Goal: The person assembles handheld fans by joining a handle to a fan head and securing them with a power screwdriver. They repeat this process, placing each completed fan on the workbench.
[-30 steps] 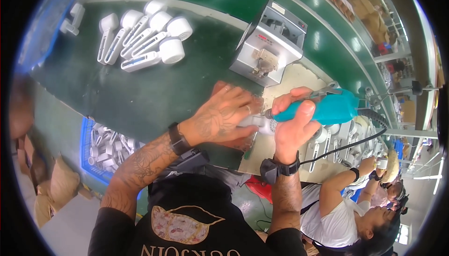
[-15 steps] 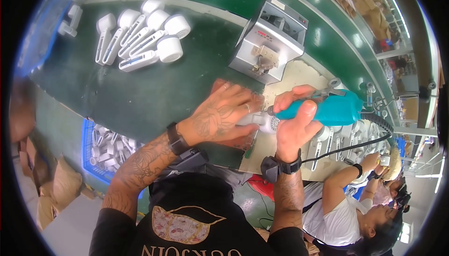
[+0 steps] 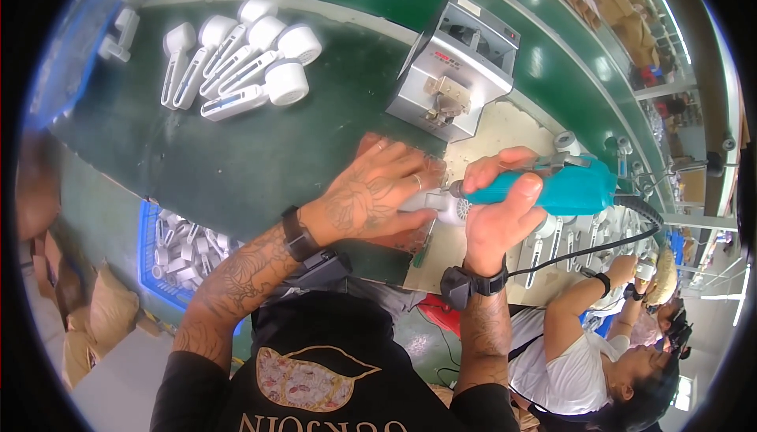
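My left hand (image 3: 371, 195) is closed on a white long-handled device (image 3: 453, 208) with a round, grilled head, holding it down on a reddish-brown pad (image 3: 394, 241). The fingers hide much of its handle. My right hand (image 3: 505, 223) grips a teal electric screwdriver (image 3: 572, 187), which lies nearly level with its tip pointing left. That tip is at the device by its grilled head; whether it touches a screw is too small to tell.
Several finished-looking white devices (image 3: 252, 53) lie fanned out at the far left. A silver box-shaped machine (image 3: 453, 77) stands beyond my hands. More white devices (image 3: 564, 243) lie at right, near a co-worker (image 3: 568, 353). A blue crate (image 3: 146, 254) holds white parts.
The screwdriver's back end has shifted slightly right and its body has tilted a little in my right hand. My left hand and the white device stay in place.
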### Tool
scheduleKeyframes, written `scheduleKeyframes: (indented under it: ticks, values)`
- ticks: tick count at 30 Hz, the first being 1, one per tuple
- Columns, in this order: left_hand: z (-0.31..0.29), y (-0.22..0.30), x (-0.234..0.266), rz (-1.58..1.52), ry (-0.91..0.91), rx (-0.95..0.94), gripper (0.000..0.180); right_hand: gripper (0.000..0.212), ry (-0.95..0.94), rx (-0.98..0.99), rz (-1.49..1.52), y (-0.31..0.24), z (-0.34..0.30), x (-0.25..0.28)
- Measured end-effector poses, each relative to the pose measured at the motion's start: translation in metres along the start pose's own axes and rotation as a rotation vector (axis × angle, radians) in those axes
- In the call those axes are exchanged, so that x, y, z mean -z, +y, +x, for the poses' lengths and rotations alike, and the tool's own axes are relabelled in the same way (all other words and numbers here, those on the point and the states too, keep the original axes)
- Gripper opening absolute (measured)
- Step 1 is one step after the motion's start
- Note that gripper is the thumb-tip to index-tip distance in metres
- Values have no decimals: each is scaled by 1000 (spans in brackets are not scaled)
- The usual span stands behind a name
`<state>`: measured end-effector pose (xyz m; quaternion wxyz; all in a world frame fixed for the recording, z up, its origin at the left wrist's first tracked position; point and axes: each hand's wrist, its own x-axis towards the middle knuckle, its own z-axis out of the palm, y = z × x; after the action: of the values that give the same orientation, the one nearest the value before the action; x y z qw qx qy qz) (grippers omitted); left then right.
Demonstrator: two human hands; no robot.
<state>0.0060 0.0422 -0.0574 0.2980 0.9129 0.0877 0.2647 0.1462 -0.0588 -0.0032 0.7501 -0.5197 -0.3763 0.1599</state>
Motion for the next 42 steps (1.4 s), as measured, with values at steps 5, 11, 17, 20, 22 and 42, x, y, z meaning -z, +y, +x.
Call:
scheduleKeyframes:
  ticks: [5,11,17,20,22,42]
  values:
    - [0,0,1,1,-5,-3,34,56,-9,23,-17,1,0,-1]
    - [0,-3,1,14,-22,-49,49,57,-31,29,-33,2,-1,0]
    - [0,-3,1,13,-16,-56,49,56,-52,11,-17,5,-4,2]
    - [0,-2,1,-4,-29,-32,49,55,-52,-1,-35,6,-5,1]
    - [1,0,1,-6,-2,4,33,55,-47,-7,-39,6,-5,2]
    - [-1,-4,-2,25,24,-79,49,45,-82,-10,-27,12,-7,-5]
